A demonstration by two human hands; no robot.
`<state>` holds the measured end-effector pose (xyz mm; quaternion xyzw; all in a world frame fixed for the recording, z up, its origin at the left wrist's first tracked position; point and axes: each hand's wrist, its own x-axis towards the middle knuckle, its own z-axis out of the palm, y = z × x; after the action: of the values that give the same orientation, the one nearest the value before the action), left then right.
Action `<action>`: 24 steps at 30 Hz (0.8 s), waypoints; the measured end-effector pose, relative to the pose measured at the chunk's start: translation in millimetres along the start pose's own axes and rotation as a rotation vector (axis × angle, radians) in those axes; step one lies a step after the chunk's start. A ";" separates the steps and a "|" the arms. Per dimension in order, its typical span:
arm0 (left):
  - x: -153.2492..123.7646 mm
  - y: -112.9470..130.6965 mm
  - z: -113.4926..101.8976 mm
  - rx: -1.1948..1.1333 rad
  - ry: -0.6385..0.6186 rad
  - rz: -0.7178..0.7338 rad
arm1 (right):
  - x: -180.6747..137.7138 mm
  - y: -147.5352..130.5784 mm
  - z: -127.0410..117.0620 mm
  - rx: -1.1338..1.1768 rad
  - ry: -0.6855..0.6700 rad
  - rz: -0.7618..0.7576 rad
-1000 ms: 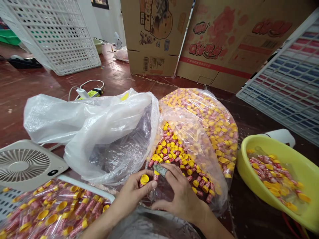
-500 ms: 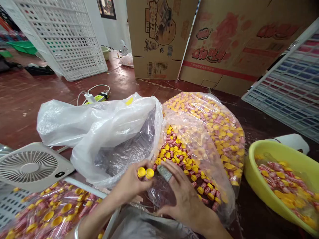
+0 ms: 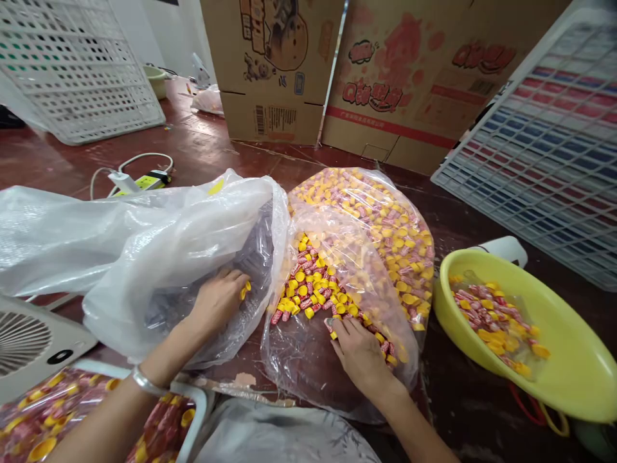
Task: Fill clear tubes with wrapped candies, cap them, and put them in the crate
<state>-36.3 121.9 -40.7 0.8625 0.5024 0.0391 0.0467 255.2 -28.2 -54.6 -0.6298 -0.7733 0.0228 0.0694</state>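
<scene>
At the far left a pale fan (image 3: pixel 33 347) with radial slats tilts beside a white tray (image 3: pixel 201 402) of glossy, film-wrapped red and yellow goods. The person's left forearm, ringed by a smooth metal bangle (image 3: pixel 148 382), slants forward and inward over the tray, its hand tipped inside the mouth of a white plastic bag (image 3: pixel 159 238). That bag is translucent, finely textured and crumpled, with crinkly clear film within. The left hand (image 3: pixel 219 299) is palm down, its fingers curled together around small yellow-capped pieces (image 3: pixel 245 290) that show past the fingertips. To its right, loose red patterned tubes with round yellow caps (image 3: pixel 318 289) lie heaped in the mouth of a thin clear bag (image 3: pixel 303 370), on a dark reddish surface (image 3: pixel 193 138); more show through the film behind. The right forearm slants in from the lower right, bringing the right hand (image 3: pixel 359 350) to the heap's near edge, fingers bent downward, a greyish wrap (image 3: pixel 330 323) at one fingertip; whether it grips a tube cannot be told. Further right, a smooth oval yellow basin (image 3: pixel 569 341) contains similar pieces, below a leaning, hard-gridded white crate (image 3: pixel 535 148).
</scene>
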 end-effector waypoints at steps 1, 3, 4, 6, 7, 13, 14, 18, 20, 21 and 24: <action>-8.9 0.0 -4.4 -0.035 0.001 -0.040 | 0.6 -1.8 0.6 0.049 0.029 0.011; -28.5 5.2 -15.9 -0.211 -0.009 -0.138 | 2.7 -5.1 -4.0 0.241 0.105 0.022; -38.1 10.9 -22.3 -0.344 -0.029 -0.179 | 4.2 -7.4 -9.0 0.368 0.135 0.021; -54.6 27.2 -34.2 -0.639 -0.126 -0.215 | 7.9 -14.2 -22.9 0.634 0.166 0.019; -60.8 36.8 -38.9 -0.761 -0.193 -0.208 | 10.0 -18.6 -30.7 0.755 0.159 0.019; -70.1 77.1 -42.7 -1.240 -0.398 -0.170 | 23.1 -42.6 -67.3 0.883 0.003 -0.103; -69.1 80.1 -40.8 -1.308 -0.409 -0.192 | 24.6 -44.7 -70.1 0.866 -0.004 -0.160; -66.4 90.1 -31.8 -1.568 -0.412 -0.290 | 24.5 -50.3 -66.9 0.773 0.088 -0.301; -66.8 95.3 -26.7 -1.698 -0.361 -0.357 | 21.5 -52.7 -57.8 0.660 0.167 -0.338; -67.3 97.7 -23.9 -1.759 -0.342 -0.399 | 19.7 -54.2 -52.2 0.610 0.203 -0.352; -68.0 103.6 -15.7 -1.891 -0.323 -0.478 | 15.7 -60.6 -36.0 0.543 0.271 -0.337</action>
<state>17.9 12.5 -14.0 0.3410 0.4130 0.2958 0.7910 198.2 -27.2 -10.3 -0.4489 -0.8160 0.1319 0.3394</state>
